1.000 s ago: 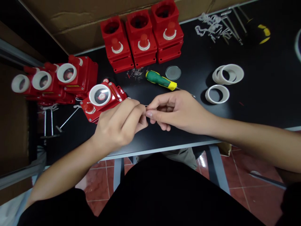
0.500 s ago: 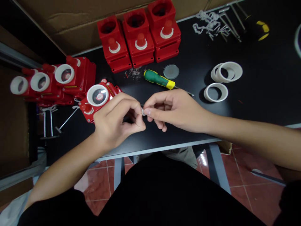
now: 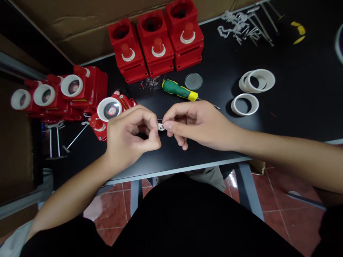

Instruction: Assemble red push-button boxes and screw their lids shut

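Above the front part of the table, my left hand [image 3: 131,132] and my right hand [image 3: 194,125] meet almost fingertip to fingertip. Between them is a short, knotted-looking piece of white cord [image 3: 160,126]. Thumb and index finger of each hand pinch an end of it; the right hand's other fingers curl loosely below. A thin pale line runs just above the cord, and I cannot make out what it belongs to. Behind my left hand, partly covered by it, lies a red box [image 3: 98,125] with a white ring [image 3: 109,109] over a dark round window.
Three red boxes [image 3: 158,53] stand at the back, more with white rings [image 3: 84,84] at the left. A green-yellow screwdriver [image 3: 177,89], a clear disc [image 3: 193,81], white rings [image 3: 244,104], and metal rods with white cords [image 3: 241,26] lie beyond my hands. T-shaped rods [image 3: 55,141] stand left.
My left hand has shifted slightly left, away from the right fingertips, so more of the white cord shows between them. The right hand has barely moved.
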Demonstrator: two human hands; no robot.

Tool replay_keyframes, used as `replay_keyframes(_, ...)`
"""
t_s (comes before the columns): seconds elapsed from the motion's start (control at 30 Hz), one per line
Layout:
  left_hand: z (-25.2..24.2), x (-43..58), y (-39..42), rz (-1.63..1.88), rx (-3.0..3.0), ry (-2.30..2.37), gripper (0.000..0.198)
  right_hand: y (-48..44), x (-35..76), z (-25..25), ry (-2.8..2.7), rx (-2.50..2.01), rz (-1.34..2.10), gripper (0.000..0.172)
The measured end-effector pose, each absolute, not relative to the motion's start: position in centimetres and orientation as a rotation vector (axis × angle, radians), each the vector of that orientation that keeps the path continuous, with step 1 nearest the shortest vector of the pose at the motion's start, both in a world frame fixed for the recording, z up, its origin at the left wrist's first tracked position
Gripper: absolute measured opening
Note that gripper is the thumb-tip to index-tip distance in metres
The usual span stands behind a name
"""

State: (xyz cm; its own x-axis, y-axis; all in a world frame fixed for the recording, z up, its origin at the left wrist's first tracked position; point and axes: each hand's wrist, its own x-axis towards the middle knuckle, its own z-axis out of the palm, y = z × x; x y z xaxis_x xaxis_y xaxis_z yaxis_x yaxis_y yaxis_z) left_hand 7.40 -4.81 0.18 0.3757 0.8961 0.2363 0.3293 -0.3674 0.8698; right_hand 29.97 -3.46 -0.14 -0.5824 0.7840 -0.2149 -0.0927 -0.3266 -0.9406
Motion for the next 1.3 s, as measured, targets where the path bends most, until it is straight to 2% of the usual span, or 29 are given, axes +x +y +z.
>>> replay_keyframes(0.13, 0.1, 7.4, -4.6, 0.903, 1.736, 1.022, 0.017, -3.7, 30.2, -0.6, -1.363, -0.921, 1.857, 0.026)
replay_keyframes(0.37, -0.1, 7.5, -4.4, 0.893, 1.640, 0.942, 0.023, -4.0, 30.2, -0.8, -1.697, -0.935, 1.457, 0.027)
replay_keyframes(0.63, -0.1, 7.6, -4.2, 0.936, 1.600, 0.924, 0.019, -4.1, 30.1, -1.1, -1.762, -0.903, 1.338, 0.014)
replay_keyframes(0.83, 0.3, 7.5, -4.3, 0.981, 1.587, 0.918, 0.024, -3.8, 30.3, -2.0, -1.852, -0.766, 1.163, 0.006)
replay_keyframes(0.97, 0.1, 7.4, -4.4, 1.006, 1.643, 0.909, 0.017, -3.8, 30.3, -1.9, -1.868, -0.747, 1.130, 0.007)
replay_keyframes(1.13, -0.1, 7.4, -4.6, 0.993, 1.657, 0.945, 0.020, -4.1, 30.4, -1.8, -1.923, -0.710, 0.957, 0.021)
replay_keyframes(1.3, 0.2, 7.6, -4.9, 0.930, 1.631, 0.953, 0.020, -4.0, 30.6, -2.0, -2.030, -0.592, 0.649, 0.011)
